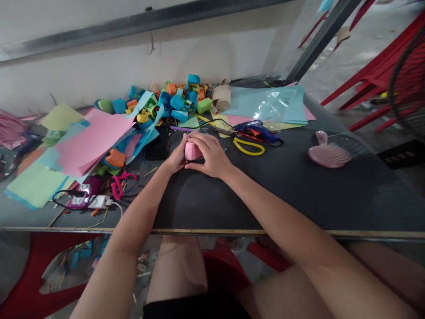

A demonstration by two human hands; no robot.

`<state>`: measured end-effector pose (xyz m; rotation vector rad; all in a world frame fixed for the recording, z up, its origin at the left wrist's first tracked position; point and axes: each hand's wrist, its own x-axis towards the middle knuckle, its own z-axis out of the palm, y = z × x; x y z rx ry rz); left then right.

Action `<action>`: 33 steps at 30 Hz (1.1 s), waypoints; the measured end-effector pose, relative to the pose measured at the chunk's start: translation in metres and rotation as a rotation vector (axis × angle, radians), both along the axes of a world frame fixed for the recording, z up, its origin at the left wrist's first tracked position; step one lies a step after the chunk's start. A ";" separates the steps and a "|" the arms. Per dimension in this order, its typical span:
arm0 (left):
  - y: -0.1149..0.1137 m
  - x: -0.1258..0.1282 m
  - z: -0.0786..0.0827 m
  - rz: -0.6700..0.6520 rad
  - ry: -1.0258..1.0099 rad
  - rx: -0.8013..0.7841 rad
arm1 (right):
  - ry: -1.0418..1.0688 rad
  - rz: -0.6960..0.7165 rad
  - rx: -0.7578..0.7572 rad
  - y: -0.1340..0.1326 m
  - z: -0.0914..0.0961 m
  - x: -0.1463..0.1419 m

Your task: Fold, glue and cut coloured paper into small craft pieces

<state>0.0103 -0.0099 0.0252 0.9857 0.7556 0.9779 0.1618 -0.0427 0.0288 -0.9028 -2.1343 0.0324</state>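
Between my two hands, just above the dark table [206,208], is a small folded pink paper piece [191,151]. My left hand [178,156] grips it from the left side, with the thumb up against it. From the right, my right hand [212,155] curls over its top and far side, its fingers covering part of the paper. The underside of the piece is hidden. Behind my hands lies a purple stick [182,129], and to their right are scissors with yellow handles [249,147] and a blue glue gun [260,132].
Folded coloured paper pieces [177,102] are heaped by the wall. Pink sheets [93,137] and green sheets [36,188] lie left, near a purple power strip [84,192]. A brown paper roll [221,97] and blue sheets [265,104] lie behind; a pink hairbrush [328,154] rests right.
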 end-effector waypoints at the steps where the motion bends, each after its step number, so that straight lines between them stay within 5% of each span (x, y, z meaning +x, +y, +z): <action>1: 0.000 0.000 0.000 0.009 -0.008 0.016 | -0.011 -0.003 -0.004 0.000 0.000 0.000; 14: -0.003 -0.001 0.008 0.100 -0.106 -0.136 | 0.039 0.005 0.020 -0.002 0.000 0.002; 23: -0.003 -0.006 -0.008 0.423 0.089 0.469 | -0.019 -0.027 -0.035 -0.001 -0.006 -0.005; 28: -0.011 -0.003 -0.006 0.365 0.184 0.612 | 0.175 0.089 -0.079 -0.003 -0.006 -0.005; 33: -0.019 0.003 -0.001 0.343 0.290 0.638 | 0.352 0.044 -0.110 -0.006 -0.002 -0.004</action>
